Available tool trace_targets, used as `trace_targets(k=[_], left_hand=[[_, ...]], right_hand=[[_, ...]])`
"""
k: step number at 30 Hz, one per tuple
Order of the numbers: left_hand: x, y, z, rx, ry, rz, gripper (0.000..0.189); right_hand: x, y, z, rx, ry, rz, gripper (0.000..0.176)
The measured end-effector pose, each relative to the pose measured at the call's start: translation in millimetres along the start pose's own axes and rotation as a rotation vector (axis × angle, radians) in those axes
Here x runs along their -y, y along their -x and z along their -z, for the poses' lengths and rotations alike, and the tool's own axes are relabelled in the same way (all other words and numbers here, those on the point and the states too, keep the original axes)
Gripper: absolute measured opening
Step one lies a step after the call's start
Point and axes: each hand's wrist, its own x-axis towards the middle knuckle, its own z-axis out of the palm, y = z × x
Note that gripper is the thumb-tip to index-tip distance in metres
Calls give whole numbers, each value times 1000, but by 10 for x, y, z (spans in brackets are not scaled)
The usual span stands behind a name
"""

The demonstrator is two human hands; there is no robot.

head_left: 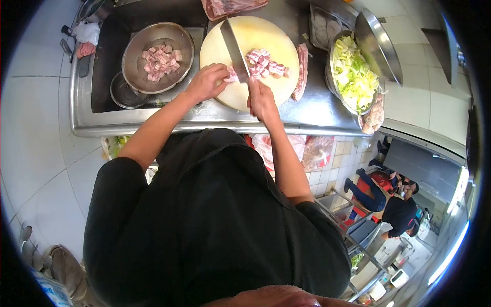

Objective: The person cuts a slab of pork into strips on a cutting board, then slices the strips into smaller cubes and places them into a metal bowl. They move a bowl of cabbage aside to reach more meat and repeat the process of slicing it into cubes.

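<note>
My right hand (263, 100) is wrapped round the handle of a cleaver (233, 47), whose broad blade stands across the round cutting board (215, 48). Just left of the blade, my left hand (208, 82) has its fingers bent onto a piece of pork belly (231, 75), pressing it to the board. To the right of the blade lies a small heap of cut pork chunks (260, 60). A long strip of pork belly (302, 71) rests beside the board's right edge. Part of the held piece is hidden by my fingers and the blade.
On the left, a metal bowl (132, 56) with pork cubes sits over the sink (110, 38), near a dark strainer (124, 98). A slab of meat (232, 6) lies behind the board. Chopped cabbage (353, 74) fills a bowl at right. Other people (401, 215) work further back.
</note>
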Motion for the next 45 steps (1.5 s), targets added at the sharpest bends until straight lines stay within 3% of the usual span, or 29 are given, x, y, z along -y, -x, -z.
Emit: trace_targets(k=[3, 6, 10, 12, 16, 17, 20, 21, 24, 28, 33, 38, 42, 45], left_hand=[[21, -57, -17, 66, -27, 32, 19], [25, -74, -24, 63, -32, 62, 19], [48, -66, -96, 24, 9, 62, 20], [73, -35, -115, 72, -40, 75, 25], [77, -25, -155, 41, 24, 50, 22], [72, -35, -118, 123, -18, 85, 21], [67, -2, -69, 115, -11, 28, 22], [43, 2, -47, 101, 6, 33, 22], [21, -18, -15, 109, 6, -1, 21], [82, 20, -90, 7, 61, 128, 20], [18, 123, -95, -176, 82, 253, 19], [-10, 191, -7, -202, 74, 259, 18], [77, 209, -12, -311, 92, 341, 17], [22, 96, -18, -340, 111, 408, 18]], right_hand=[[-162, 264, -59, 9, 52, -64, 58], [-520, 449, -114, -38, 144, 60, 55], [-439, 691, -86, -43, 226, 30, 52], [-442, 526, -234, -67, 274, 66, 52], [-83, -509, -464, -53, 187, 172, 60], [-326, -924, -570, -187, 265, 410, 61], [180, -987, -218, 124, -222, -146, 60], [234, -925, -184, 131, -390, -118, 58], [363, -688, -9, 1, -298, -103, 59], [165, -456, 136, -101, -286, 36, 54], [-108, 170, 173, -88, -188, 82, 52], [-601, 511, -2, -126, 19, 113, 54], [-620, 558, 174, 91, 6, -188, 53], [-655, 734, 448, 18, -206, -200, 53]])
